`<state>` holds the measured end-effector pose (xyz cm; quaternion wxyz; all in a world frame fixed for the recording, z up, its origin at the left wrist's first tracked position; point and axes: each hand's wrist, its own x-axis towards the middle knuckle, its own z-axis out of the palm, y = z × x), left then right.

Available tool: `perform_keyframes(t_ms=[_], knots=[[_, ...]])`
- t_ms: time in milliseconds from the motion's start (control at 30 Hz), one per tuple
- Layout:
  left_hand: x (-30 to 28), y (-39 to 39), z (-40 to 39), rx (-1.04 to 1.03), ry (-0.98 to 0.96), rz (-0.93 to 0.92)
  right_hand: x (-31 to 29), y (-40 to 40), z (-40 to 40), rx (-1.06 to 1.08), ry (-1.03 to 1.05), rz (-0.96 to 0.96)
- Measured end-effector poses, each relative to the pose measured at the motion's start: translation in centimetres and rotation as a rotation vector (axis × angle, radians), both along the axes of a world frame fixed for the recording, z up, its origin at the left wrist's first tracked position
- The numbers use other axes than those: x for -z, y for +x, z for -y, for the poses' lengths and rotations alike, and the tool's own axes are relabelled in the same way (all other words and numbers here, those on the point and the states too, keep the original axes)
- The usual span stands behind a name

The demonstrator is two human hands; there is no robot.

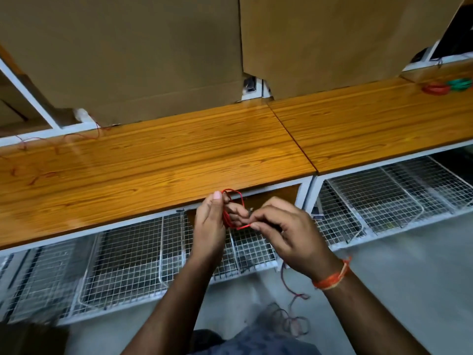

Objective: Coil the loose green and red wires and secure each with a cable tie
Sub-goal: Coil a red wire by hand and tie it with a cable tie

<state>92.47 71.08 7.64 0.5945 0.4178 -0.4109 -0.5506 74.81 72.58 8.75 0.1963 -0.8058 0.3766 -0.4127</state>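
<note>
1. Nearest the lens, a person's lap in dark patterned cloth [261, 342] sits below both forearms, with loose wire [291, 321] trailing over the floor just under the right wrist.
2. The left hand [208, 226] is curled around a small coil of red wire [231, 201], thumb up, with loops showing above and between the fingers.
3. The right hand [286, 229], an orange thread band [332, 276] at its wrist, pinches the red strand where it leaves the coil; the fingertips are pressed together on it, touching the left hand's fingers.
4. The step in hand looks like winding the red wire: the coil is small and slack hangs below the right hand, so winding appears far from finished.
5. The next move likely calls for drawing up more slack, laying it round the left fingers without letting loops slip, and finding a cable tie; none is visible.
6. Just beyond the hands lies the wooden worktop [179, 155], with wire-mesh trays [128, 265] beneath it on both sides.
7. Far left of the hands, more thin red wire [38, 175] straggles across the worktop.
8. Far right and beyond, a red coil [435, 88] and a green coil [460, 84] rest together; whether ties hold them cannot be told.
</note>
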Motion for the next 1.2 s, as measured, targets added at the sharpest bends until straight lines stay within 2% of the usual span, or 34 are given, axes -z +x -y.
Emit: perform_keyframes(t_ms=[267,633,767,867,1067,1200], knots=[[-0.1,-3.2,0.6,0.005,-0.061,0.238,-0.5,-2.3,1.6,-0.019,-0.102,-0.044],[0.6,-4.6,0.7,0.310,-0.012,0.207,0.5,-4.3,3.3,0.048,0.085,0.181],[0.2,-4.7,0.7,0.351,0.062,0.020,1.8,-4.3,4.1,0.101,0.212,0.207],[0.1,-4.9,0.7,0.328,0.075,-0.091,2.8,-3.4,3.7,0.050,0.377,0.297],[0.8,-5.3,0.2,0.237,0.096,0.000,3.3,-1.0,3.6,0.118,0.744,0.708],[1.0,-4.8,0.4,0.271,0.127,-0.017,2.4,-0.2,4.1,0.171,0.864,0.797]])
